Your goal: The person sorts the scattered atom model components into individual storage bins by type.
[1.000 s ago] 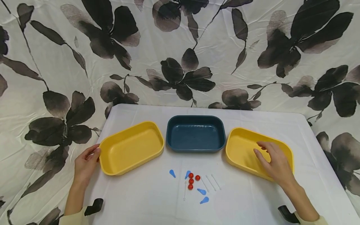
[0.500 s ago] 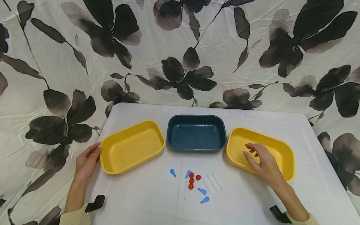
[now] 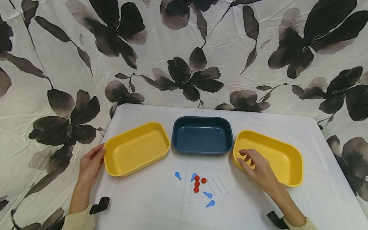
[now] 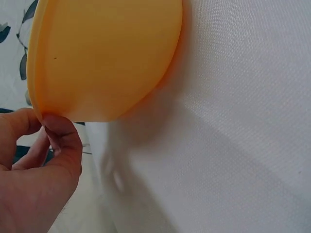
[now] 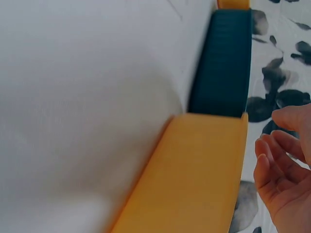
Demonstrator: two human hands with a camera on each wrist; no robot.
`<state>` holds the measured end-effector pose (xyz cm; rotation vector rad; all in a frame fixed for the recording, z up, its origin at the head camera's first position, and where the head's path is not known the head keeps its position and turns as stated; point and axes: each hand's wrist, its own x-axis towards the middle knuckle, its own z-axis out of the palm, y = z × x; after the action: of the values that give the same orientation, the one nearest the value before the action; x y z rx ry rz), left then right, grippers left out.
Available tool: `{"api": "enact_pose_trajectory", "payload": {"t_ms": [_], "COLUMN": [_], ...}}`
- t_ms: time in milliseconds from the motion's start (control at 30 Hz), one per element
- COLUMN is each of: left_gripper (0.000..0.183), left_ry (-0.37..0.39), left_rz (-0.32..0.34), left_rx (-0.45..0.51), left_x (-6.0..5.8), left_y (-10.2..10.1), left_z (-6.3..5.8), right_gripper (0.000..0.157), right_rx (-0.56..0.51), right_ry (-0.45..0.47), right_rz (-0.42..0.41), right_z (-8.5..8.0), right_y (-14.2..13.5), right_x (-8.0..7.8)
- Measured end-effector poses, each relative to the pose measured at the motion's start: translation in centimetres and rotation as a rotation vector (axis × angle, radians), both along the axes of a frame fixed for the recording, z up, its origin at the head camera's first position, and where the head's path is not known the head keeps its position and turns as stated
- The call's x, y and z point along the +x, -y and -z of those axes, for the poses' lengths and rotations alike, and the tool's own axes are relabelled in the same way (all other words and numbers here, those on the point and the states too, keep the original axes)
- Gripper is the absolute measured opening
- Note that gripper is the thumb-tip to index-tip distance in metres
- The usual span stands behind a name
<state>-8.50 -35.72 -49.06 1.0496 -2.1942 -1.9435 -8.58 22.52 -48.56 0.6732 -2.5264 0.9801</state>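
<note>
My left hand (image 3: 91, 165) pinches the outer left end of a yellow tray (image 3: 136, 148) between thumb and fingers; the left wrist view shows the fingertips at the rim of that yellow tray (image 4: 107, 58). My right hand (image 3: 260, 169) hovers over the near left part of a second yellow tray (image 3: 287, 159), fingers loosely bent with nothing between them. In the right wrist view the right hand (image 5: 286, 170) is beside that tray's rim (image 5: 243, 145). A dark blue tray (image 3: 202, 137) stands between the two yellow ones. All three trays hold nothing.
In front of the trays, several red balls (image 3: 196, 184), several blue bulb-shaped pieces (image 3: 210, 203) and several thin white sticks (image 3: 222, 185) lie on the white tablecloth (image 3: 149, 198). A flower-patterned cloth (image 3: 184, 44) hangs behind the table.
My right hand has moved left across the right yellow tray toward its near left part. My left hand keeps its place at the left tray. The head view has shifted slightly.
</note>
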Motion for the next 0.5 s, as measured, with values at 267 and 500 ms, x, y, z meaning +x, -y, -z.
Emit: {"api": "enact_pose_trajectory", "payload": {"t_ms": [267, 500], "left_gripper": [0.056, 0.060], "left_ry": [-0.069, -0.092], "left_rz": [0.020, 0.041], "left_rx": [0.037, 0.052], "left_x": [0.0, 0.1], "left_y": [0.5, 0.7], "left_z": [0.1, 0.2], "right_gripper": [0.041, 0.040], "right_rx": [-0.059, -0.055], "right_ry": [-0.046, -0.009], "right_rz": [-0.102, -0.139], "right_z": [0.2, 0.5], "right_y": [1.6, 2.8], "right_x": [0.3, 0.8]}}
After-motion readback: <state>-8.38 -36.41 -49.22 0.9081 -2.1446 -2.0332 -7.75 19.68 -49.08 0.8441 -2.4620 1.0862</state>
